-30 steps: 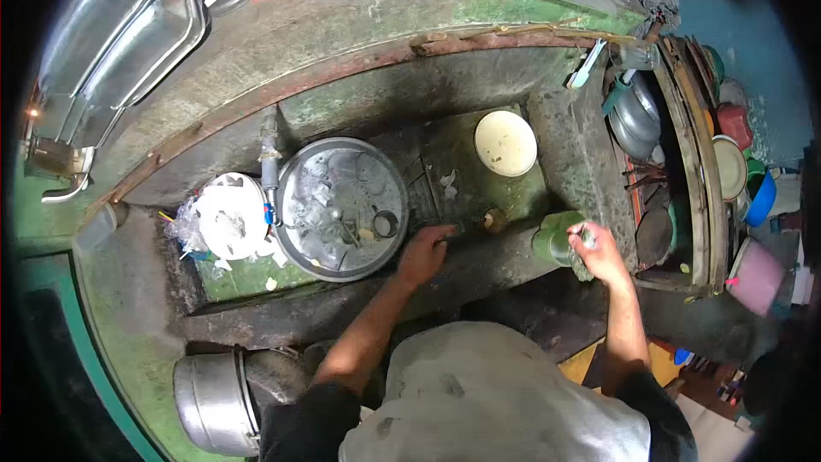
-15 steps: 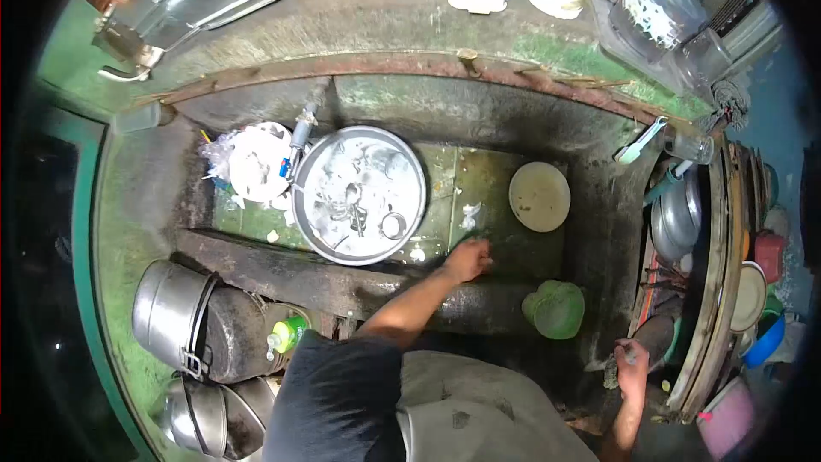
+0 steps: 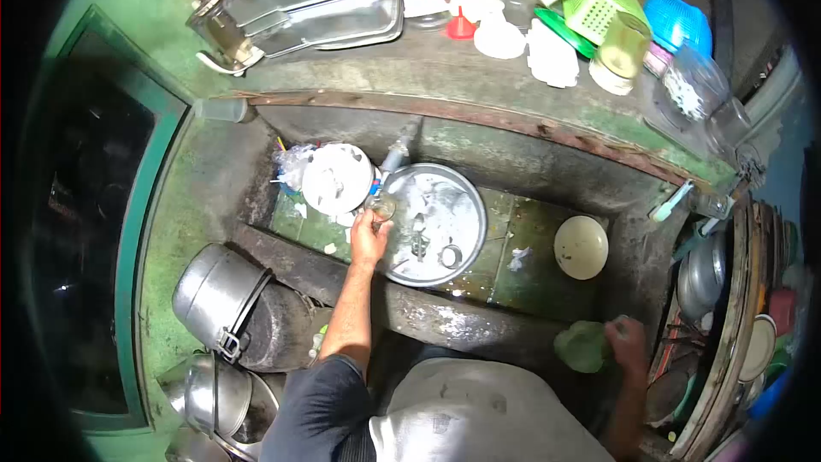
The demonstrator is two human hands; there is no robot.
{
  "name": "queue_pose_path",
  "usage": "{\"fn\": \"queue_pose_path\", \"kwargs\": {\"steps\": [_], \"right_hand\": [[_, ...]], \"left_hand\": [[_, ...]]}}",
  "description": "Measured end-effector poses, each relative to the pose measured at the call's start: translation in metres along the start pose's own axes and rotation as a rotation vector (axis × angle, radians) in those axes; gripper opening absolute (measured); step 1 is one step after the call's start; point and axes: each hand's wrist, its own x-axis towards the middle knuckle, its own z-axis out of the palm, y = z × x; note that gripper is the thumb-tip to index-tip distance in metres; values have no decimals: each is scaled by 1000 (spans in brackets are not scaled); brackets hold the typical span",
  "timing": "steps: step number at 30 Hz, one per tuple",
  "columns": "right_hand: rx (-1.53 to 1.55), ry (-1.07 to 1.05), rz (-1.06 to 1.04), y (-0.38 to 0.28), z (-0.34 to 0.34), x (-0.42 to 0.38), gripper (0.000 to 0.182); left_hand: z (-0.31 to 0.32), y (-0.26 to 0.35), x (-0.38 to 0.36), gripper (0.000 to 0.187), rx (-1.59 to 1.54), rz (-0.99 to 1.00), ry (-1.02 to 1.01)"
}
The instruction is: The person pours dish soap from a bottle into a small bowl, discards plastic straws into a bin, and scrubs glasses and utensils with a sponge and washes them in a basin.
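My left hand (image 3: 369, 244) is closed around a small clear glass (image 3: 383, 205), held at the blue-handled tap (image 3: 375, 187) over the left rim of a wide metal basin (image 3: 481, 231). Cloudy, sudsy water fills the basin, with a small cup (image 3: 451, 256) and some utensils in it. My right hand (image 3: 629, 340), smeared by motion, is at the right side of a green plastic dipper (image 3: 581, 347) and overlaps its edge; I cannot tell whether it holds anything.
A white container (image 3: 336, 180) stands left of the basin beside crumpled plastic (image 3: 294, 167). To the right, a cream bowl (image 3: 581, 247) sits on the green-tiled trough floor. Large metal pots (image 3: 218, 291) crowd the lower left. Trays (image 3: 321, 0) and plastic containers line the back ledge.
My left hand has moved left from above the tiles to the tap and now holds a glass. My right hand has shifted toward the dipper. The view has shifted and tilted.
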Motion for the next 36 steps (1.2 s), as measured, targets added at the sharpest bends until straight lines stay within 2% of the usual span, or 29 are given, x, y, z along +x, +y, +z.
{"fn": "queue_pose_path", "kwargs": {"steps": [1,3,5,7,9,11,12,14,15,17,19,20,21,23,25,26,28,29,30,31,33,34,36], "right_hand": [[-24,-61,-53,-20,16,13,23],[118,-328,29,-93,41,43,24],[66,-392,-171,-135,89,79,27],[9,-258,-381,-183,146,111,27],[32,30,-525,-232,203,135,26],[-39,-51,-542,-279,234,154,26],[-64,-83,-554,-293,250,163,26],[-41,-122,-746,-308,292,184,21],[-42,-137,-771,-317,299,185,21],[-197,-239,-683,-324,303,179,16],[-311,-136,-628,-320,305,171,14],[-273,-89,-642,-322,299,162,13],[-235,-45,-653,-325,289,154,12],[43,29,-734,-327,276,139,10],[162,90,-549,-335,250,118,10],[190,101,-473,-334,238,114,10],[249,93,-292,-328,213,109,10],[424,100,-207,-303,216,112,11],[416,105,-148,-288,213,110,11],[412,110,-89,-279,210,109,11],[439,71,27,-274,200,98,11],[482,82,45,-270,198,93,11],[494,96,68,-261,190,86,11]], "left_hand": [[-10,-7,1,25,9,-68,-36],[-19,-3,1,24,-9,19,-100],[-24,-3,1,23,9,19,-206],[-27,-5,3,24,-32,13,-296],[-27,0,6,25,-83,55,-247],[-27,-12,11,26,-89,226,-265],[-31,-6,11,24,-90,220,-268],[-35,-4,14,23,-80,204,-238],[-31,-11,14,23,-111,223,-284],[-31,-28,8,24,-142,233,-309],[-33,-43,0,24,-83,332,-370],[-47,-36,0,26,-156,200,-496],[-51,-41,-1,26,-160,194,-487],[-58,-52,-8,29,-445,-41,-532],[-71,-68,-5,23,-344,-115,-479],[-72,-90,-1,23,-542,-262,-379],[-93,-117,24,32,-850,-410,-158],[-115,-117,51,39,-1014,-616,-80],[-142,-112,83,37,-939,-628,-19],[-157,-113,114,32,-1026,-761,113],[-168,-189,163,32,-1448,-885,-37],[-174,-186,170,32,-1441,-888,-51],[-187,-166,183,34,-1431,-1003,233]]}}
